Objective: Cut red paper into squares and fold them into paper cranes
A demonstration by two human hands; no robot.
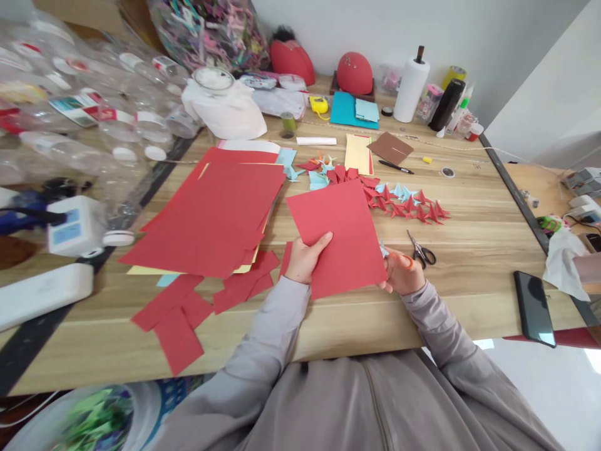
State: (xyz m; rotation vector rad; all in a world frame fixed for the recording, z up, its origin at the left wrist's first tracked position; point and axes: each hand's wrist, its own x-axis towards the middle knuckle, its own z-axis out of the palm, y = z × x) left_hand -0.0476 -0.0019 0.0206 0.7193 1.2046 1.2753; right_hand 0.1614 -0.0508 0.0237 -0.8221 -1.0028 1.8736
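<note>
My left hand (305, 258) grips a red sheet of paper (347, 241) by its left side, thumb on top. The sheet is raised above the table, tilted. At its right edge my right hand (402, 274) is closed around scissors with orange handles (404, 259); part of the blades shows beside the paper. Left of the sheet lies a stack of larger red paper (211, 219), with small red paper pieces (178, 344) in front. Behind the sheet spread folded red and light blue paper shapes (408, 203). Black-handled scissors (422, 250) rest just past my right hand.
Many plastic bottles (126, 125) crowd the left side. At the back stand a paper towel roll (412, 84), a black bottle (446, 105) and a red dome (354, 72). A phone (534, 307) lies near the right edge. Below the left edge sits a bin (141, 407) with scraps.
</note>
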